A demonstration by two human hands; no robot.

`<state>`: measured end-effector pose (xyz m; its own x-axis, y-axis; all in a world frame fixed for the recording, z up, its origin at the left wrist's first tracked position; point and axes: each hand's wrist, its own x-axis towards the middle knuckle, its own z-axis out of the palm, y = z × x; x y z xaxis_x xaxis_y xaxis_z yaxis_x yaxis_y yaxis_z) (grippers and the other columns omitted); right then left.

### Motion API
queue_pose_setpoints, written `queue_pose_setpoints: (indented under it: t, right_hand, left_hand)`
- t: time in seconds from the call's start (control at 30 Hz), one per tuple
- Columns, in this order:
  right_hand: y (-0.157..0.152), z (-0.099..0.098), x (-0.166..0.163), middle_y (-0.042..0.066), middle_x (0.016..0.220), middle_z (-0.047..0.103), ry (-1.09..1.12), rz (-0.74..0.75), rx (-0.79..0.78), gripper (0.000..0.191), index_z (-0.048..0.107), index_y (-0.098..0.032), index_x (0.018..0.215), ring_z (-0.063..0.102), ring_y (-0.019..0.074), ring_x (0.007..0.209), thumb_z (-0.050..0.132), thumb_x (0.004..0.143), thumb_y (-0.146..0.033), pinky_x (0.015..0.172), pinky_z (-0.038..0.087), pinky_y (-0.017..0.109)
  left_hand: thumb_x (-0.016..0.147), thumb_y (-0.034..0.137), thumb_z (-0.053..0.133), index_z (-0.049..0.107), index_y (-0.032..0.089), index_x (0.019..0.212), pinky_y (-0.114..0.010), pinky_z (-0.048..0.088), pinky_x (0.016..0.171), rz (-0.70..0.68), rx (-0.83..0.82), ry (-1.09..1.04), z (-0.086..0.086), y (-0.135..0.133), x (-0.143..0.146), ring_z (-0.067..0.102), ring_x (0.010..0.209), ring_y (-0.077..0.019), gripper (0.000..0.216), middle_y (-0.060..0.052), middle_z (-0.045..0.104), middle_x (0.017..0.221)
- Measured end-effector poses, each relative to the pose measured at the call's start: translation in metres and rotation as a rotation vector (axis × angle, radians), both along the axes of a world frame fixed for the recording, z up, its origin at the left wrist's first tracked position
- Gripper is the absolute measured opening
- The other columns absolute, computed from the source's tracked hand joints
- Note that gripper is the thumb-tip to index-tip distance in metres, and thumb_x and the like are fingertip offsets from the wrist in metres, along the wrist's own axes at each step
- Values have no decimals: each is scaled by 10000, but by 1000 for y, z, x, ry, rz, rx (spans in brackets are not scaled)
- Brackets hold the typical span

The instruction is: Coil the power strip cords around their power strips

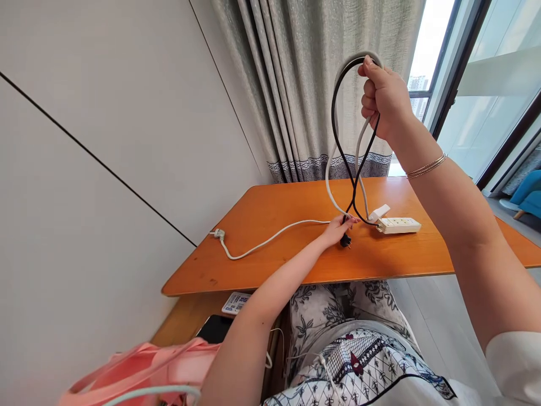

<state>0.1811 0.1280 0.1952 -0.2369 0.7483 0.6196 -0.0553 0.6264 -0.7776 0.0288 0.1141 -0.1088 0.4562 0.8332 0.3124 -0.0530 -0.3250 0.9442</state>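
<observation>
The right grip (386, 96) is closed on the black cord (335, 107) and white cord (328, 175), looped above the desk (262, 270). The left grip (337, 230) pinches both cords just beside the black plug (346, 241). The strip (399, 225) lies to its right; the white plug (219, 234), far left.

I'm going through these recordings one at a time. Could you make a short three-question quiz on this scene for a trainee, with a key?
1. True or false: the right hand holds up only the black cord.
2. What lies to the right of the black plug by the left hand: (a) a phone, (b) a white power strip, (c) a pink bag?
3. Fill the gap: the bracelet is on the person's ___ arm.

Key:
1. False; the white cord is in its grip too.
2. (b)
3. Right.
</observation>
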Motion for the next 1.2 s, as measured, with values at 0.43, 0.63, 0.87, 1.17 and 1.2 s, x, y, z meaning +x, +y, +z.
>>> queue_pose_setpoints:
  t: [0.43, 0.63, 0.87, 1.17, 1.2]
  right_hand:
    - [2, -2, -4, -74, 523, 145, 100, -68, 13, 521, 432, -300, 809, 204, 136, 437, 663, 689, -752, 431, 129, 304]
    - [-3, -8, -4, -87, 544, 155, 192, -40, -55, 398, 423, -273, 792, 160, 102, 427, 684, 797, -573, 422, 145, 277]
    - [-37, 3, 15, -99, 503, 239, 169, -55, -250, 208, 512, -202, 751, 182, 60, 429, 491, 956, -230, 450, 264, 228]
    - [-50, 35, 57, -109, 496, 414, -812, -62, -361, 307, 633, -87, 922, 425, 12, 443, 476, 1038, -324, 567, 427, 171]
    - [-47, 36, 56, -116, 487, 385, -816, -112, -336, 331, 629, -92, 855, 408, 3, 441, 514, 1022, -354, 589, 442, 170]
  left_hand:
    - [586, 543, 858, 565, 221, 983, -257, 330, 522, 119, 36, -178, 29, -3, 44, 375, 509, -40, 589, 44, 526, 832]
    - [735, 710, 661, 562, 200, 813, -266, 369, 549, -28, -3, -45, 20, -4, 54, 452, 554, -95, 525, -23, 672, 818]
    - [863, 605, 557, 509, 222, 731, -313, 439, 689, 161, 119, 91, 22, 10, 15, 539, 628, -155, 408, 15, 556, 621]
    - [909, 392, 526, 477, 223, 711, -295, 394, 657, 350, 212, 292, 19, 22, -18, 512, 603, -152, 265, 29, 536, 591]
    - [897, 398, 551, 483, 219, 709, -291, 393, 655, 337, 203, 267, 19, 22, -18, 509, 603, -148, 268, 32, 534, 590]
